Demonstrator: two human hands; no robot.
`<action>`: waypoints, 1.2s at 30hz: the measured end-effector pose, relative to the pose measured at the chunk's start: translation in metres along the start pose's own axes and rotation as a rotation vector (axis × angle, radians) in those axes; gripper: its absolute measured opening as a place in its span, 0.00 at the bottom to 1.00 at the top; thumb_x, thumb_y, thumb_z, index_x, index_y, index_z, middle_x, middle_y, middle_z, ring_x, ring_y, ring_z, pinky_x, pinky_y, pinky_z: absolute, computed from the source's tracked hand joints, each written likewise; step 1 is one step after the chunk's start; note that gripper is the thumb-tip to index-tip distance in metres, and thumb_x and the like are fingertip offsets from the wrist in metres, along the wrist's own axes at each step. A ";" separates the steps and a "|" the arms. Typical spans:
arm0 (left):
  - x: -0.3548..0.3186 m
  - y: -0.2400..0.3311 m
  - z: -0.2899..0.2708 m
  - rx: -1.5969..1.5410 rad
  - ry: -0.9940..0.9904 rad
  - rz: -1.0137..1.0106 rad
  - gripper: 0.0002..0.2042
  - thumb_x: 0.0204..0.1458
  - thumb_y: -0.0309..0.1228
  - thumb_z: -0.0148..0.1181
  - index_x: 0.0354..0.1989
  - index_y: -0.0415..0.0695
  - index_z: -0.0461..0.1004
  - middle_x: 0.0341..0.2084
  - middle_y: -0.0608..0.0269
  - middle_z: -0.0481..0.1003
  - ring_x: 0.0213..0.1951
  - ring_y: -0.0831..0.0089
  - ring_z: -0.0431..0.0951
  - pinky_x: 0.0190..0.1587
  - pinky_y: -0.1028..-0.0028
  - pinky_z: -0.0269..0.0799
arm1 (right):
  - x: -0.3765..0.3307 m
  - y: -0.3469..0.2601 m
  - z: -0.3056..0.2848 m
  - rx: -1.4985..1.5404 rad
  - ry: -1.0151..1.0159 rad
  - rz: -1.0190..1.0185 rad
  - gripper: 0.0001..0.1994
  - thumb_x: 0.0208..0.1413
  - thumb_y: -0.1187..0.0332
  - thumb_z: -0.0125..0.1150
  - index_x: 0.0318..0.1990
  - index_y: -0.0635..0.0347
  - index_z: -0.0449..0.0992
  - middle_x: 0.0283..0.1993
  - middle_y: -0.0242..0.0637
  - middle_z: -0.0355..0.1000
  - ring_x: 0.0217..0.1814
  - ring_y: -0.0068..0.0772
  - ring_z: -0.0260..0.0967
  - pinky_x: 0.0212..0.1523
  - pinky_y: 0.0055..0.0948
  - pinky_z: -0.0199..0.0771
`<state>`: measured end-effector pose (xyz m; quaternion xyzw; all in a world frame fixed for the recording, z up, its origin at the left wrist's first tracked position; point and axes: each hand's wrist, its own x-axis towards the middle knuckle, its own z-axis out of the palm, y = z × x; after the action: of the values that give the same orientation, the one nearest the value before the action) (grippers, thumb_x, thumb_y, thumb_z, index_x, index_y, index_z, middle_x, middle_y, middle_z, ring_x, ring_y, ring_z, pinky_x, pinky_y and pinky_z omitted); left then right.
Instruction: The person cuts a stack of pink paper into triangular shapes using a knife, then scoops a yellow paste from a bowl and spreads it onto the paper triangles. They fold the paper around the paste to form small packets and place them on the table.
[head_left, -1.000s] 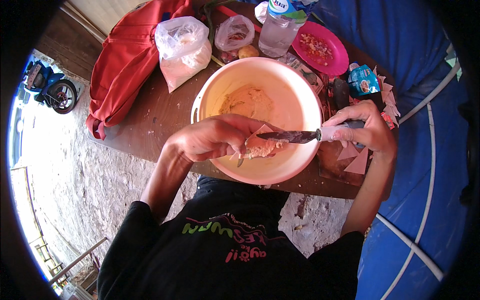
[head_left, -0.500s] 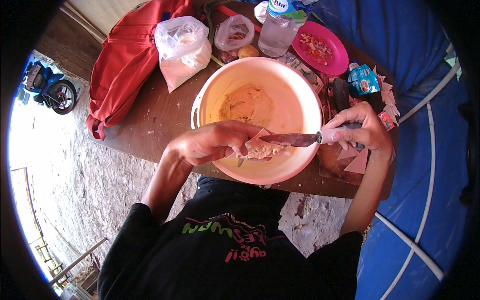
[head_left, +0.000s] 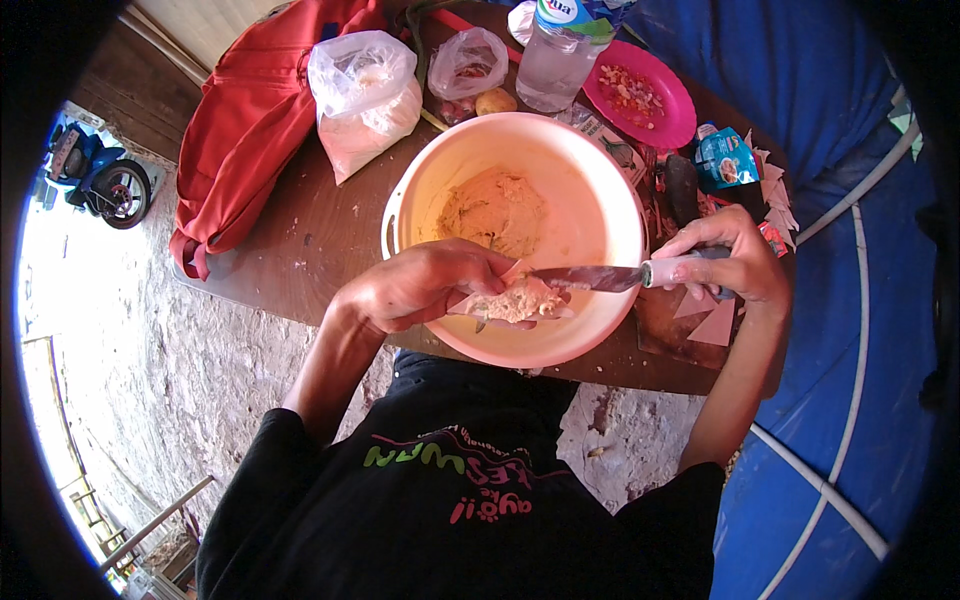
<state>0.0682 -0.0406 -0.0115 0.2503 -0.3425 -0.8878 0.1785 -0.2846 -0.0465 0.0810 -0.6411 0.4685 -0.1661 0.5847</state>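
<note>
Vantage: the scene is viewed from a head-worn camera, the left of a side-by-side pair, above the person's own chest.
Facing: steeply downward; the black shirt (head_left: 450,500) is seen at the lower edge, the wooden table (head_left: 300,240) above it.
Nearness: close; the pale bowl (head_left: 600,200) is held mid-frame, with the left hand (head_left: 420,290) and right hand (head_left: 725,260) over its near rim.
Lens: wide fisheye; a dark circular border is seen, and straight edges are bent near the rim.
Periphery: stony ground (head_left: 150,330) at left, blue sheet (head_left: 860,300) at right.
Overlap: only one view is supplied.
</note>
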 end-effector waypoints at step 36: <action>0.004 0.014 0.042 -0.513 0.008 0.459 0.28 0.61 0.30 0.45 0.69 0.31 0.55 0.66 0.45 0.63 0.69 0.58 0.62 0.73 0.54 0.55 | 0.001 0.035 0.154 -0.587 1.014 -0.467 0.24 0.49 0.84 0.69 0.55 0.57 0.80 0.40 0.40 0.73 0.41 0.40 0.76 0.38 0.34 0.77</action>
<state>0.0433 -0.0306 0.0241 0.1172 -0.1547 -0.8806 0.4323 -0.1811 0.0488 0.0087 -0.7020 0.5610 -0.4370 0.0379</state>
